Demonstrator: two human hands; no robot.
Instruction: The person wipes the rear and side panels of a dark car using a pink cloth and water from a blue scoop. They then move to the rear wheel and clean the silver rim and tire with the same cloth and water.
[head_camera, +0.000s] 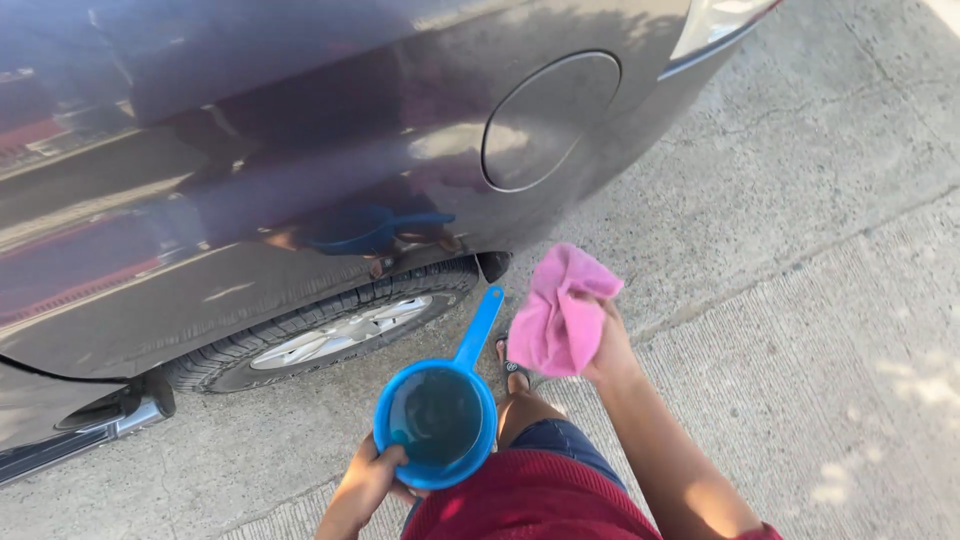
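My left hand (372, 478) grips the rim of a blue plastic dipper (438, 415) with a long handle, holding it level in front of me; dark water fills it. My right hand (607, 345) is raised and closed on a crumpled pink cloth (562, 312), held a little away from the car. The dark purple car body (300, 150) fills the upper left. Its round fuel flap (548, 120) sits above and left of the cloth.
The rear wheel (335, 325) with a silver hubcap stands on the concrete just left of the dipper. Cracked concrete paving (800, 250) spreads to the right. My foot in a sandal (515, 368) shows below the cloth. A tail light (715, 20) is at the top.
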